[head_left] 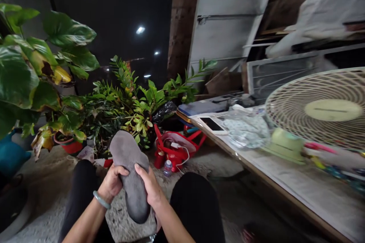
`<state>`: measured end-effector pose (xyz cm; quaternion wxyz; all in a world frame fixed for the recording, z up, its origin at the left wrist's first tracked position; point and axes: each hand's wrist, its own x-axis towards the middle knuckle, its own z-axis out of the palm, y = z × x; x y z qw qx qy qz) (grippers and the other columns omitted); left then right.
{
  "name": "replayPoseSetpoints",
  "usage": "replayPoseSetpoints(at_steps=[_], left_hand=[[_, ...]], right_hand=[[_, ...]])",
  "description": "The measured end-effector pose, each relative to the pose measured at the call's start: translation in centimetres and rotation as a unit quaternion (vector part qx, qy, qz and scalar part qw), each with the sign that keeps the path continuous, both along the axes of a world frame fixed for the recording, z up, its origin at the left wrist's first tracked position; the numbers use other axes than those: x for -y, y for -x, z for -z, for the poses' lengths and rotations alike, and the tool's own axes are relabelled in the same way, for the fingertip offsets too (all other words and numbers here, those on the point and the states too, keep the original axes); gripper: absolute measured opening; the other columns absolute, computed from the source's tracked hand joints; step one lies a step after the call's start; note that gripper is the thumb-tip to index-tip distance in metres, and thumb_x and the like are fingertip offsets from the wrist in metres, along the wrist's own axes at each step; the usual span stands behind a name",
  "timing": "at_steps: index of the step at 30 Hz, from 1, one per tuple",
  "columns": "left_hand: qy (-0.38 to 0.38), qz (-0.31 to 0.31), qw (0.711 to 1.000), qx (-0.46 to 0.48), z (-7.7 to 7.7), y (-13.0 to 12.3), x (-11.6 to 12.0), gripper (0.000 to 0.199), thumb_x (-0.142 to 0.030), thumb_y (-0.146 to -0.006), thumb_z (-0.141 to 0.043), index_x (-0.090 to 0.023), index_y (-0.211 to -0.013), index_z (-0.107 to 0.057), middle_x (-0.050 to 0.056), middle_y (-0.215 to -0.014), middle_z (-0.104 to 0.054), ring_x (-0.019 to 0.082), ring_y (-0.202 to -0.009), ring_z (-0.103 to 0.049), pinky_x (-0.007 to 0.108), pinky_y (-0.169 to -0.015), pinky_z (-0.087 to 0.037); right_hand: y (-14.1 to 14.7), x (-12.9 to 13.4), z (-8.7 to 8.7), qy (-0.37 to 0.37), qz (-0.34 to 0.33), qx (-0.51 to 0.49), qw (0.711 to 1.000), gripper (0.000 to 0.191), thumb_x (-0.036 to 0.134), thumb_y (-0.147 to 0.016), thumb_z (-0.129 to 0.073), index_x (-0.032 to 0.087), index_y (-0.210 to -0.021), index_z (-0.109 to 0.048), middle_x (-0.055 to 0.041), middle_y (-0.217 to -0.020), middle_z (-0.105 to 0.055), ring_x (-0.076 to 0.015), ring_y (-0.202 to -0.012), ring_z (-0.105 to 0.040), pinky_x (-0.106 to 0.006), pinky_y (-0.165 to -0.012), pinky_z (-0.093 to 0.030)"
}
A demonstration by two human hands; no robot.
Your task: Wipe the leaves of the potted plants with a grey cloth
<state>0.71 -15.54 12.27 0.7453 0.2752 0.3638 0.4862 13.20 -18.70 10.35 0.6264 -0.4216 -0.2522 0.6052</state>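
A grey felt shoe insole (130, 176) stands nearly upright above my knees, its wider end up. My left hand (112, 183) grips its left edge, with a pale green jade bangle (102, 200) on that wrist. My right hand (149, 184) holds the opposite edge, fingers curled over the front of the sole. Between the hands the felt is slightly bent. My black trouser legs (196, 209) lie below on either side.
Leafy potted plants (122, 98) stand ahead and to the left. On the floor is a red basket (176, 148) with a white cable, near a small water bottle (168, 168). At right, a paper-covered table (273, 171) holds a phone (211, 124) and a cream electric fan (322, 108).
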Motion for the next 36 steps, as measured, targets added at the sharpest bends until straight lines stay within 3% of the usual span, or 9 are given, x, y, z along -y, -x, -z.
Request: replayPoseSetpoints(at_steps=[4, 10, 13, 20, 23, 26, 29, 33, 36], left_hand=[[-0.015, 0.047, 0.998, -0.032, 0.1, -0.5, -0.1, 0.034, -0.012, -0.045, -0.071, -0.015, -0.079, -0.074, 0.004, -0.076, -0.074, 0.022, -0.074, -0.064, 0.034, -0.074, -0.049], [-0.116, 0.05, 0.983, -0.135, 0.5, -0.2, -0.8, 0.029, -0.02, -0.053, -0.084, -0.012, -0.08, -0.076, 0.006, -0.078, -0.073, 0.02, -0.07, -0.063, 0.03, -0.072, -0.047], [-0.123, 0.028, 0.984, -0.126, 1.3, -0.3, -0.7, 0.033, -0.025, -0.053, -0.088, -0.012, -0.081, -0.075, 0.007, -0.08, -0.074, 0.021, -0.073, -0.064, 0.031, -0.073, -0.049], [-0.108, -0.072, 0.983, -0.127, 3.1, -0.2, -0.1, 0.033, -0.036, -0.058, -0.087, -0.015, -0.078, -0.071, 0.007, -0.077, -0.072, 0.023, -0.075, -0.065, 0.033, -0.075, -0.051], [-0.145, -0.12, 0.967, -0.172, 3.0, 0.5, -0.4, 0.032, -0.033, -0.058, -0.088, -0.018, -0.079, -0.071, 0.007, -0.08, -0.072, 0.027, -0.087, -0.066, 0.034, -0.08, -0.051], [-0.163, -0.083, 0.967, -0.177, 2.9, 2.1, -1.3, 0.035, -0.035, -0.06, -0.088, -0.017, -0.086, -0.073, 0.009, -0.084, -0.072, 0.028, -0.09, -0.065, 0.035, -0.081, -0.051], [-0.191, -0.083, 0.963, -0.174, 3.3, 4.9, -3.7, 0.038, -0.043, -0.069, -0.081, -0.015, -0.094, -0.074, 0.009, -0.093, -0.072, 0.024, -0.086, -0.063, 0.032, -0.077, -0.05], [-0.133, -0.301, 0.929, -0.172, 4.7, 9.3, -9.4, 0.035, -0.047, -0.064, -0.079, -0.019, -0.083, -0.071, 0.005, -0.09, -0.067, 0.019, -0.081, -0.059, 0.025, -0.062, -0.046], [-0.118, -0.336, 0.92, -0.162, 6.0, 11.6, -13.7, 0.03, -0.042, -0.059, -0.081, -0.019, -0.074, -0.069, 0.005, -0.09, -0.067, 0.02, -0.084, -0.06, 0.026, -0.066, -0.046]], right_hand=[[-0.8, 0.6, -0.4, 0.018, 0.049, 0.001, 0.999, 0.055, 0.057, -0.055, -0.085, 0.018, -0.092, -0.074, -0.0089, -0.087, -0.079, -0.0319, -0.088, -0.073, -0.041, -0.081, -0.056], [-1.8, 0.5, 0.0, 0.01, 0.104, -0.004, 0.995, 0.05, 0.048, -0.056, -0.086, 0.022, -0.097, -0.073, -0.0054, -0.09, -0.079, -0.0311, -0.092, -0.072, -0.043, -0.086, -0.055], [-1.7, 0.7, 0.3, 0.013, 0.096, -0.005, 0.995, 0.046, 0.047, -0.057, -0.084, 0.023, -0.094, -0.073, -0.005, -0.092, -0.079, -0.031, -0.093, -0.072, -0.043, -0.086, -0.056], [0.3, 0.8, 0.3, -0.003, -0.032, 0.013, 0.999, 0.05, 0.047, -0.052, -0.088, 0.018, -0.09, -0.073, -0.0094, -0.085, -0.078, -0.0321, -0.086, -0.073, -0.042, -0.08, -0.057], [1.5, 0.2, 0.9, 0.027, 0.004, 0.031, 0.999, 0.051, 0.048, -0.052, -0.088, 0.018, -0.089, -0.073, -0.009, -0.086, -0.078, -0.0315, -0.087, -0.073, -0.041, -0.079, -0.056], [2.2, -0.7, 0.8, 0.043, 0.044, 0.067, 0.996, 0.051, 0.049, -0.052, -0.086, 0.018, -0.09, -0.074, -0.009, -0.087, -0.079, -0.0323, -0.09, -0.072, -0.041, -0.08, -0.057], [1.3, -2.6, -1.5, 0.044, 0.079, 0.098, 0.991, 0.053, 0.048, -0.053, -0.084, 0.017, -0.093, -0.075, -0.0095, -0.088, -0.079, -0.0338, -0.091, -0.073, -0.043, -0.08, -0.058], [-1.4, -8.0, -8.0, 0.0, 0.22, 0.11, 0.969, 0.06, 0.052, -0.063, -0.076, 0.016, -0.11, -0.073, -0.0097, -0.106, -0.078, -0.0328, -0.101, -0.071, -0.041, -0.083, -0.059], [-0.6, -12.6, -10.5, -0.052, 0.289, 0.117, 0.949, 0.066, 0.051, -0.068, -0.072, 0.017, -0.124, -0.066, -0.0086, -0.118, -0.074, -0.0303, -0.109, -0.069, -0.039, -0.086, -0.058]])
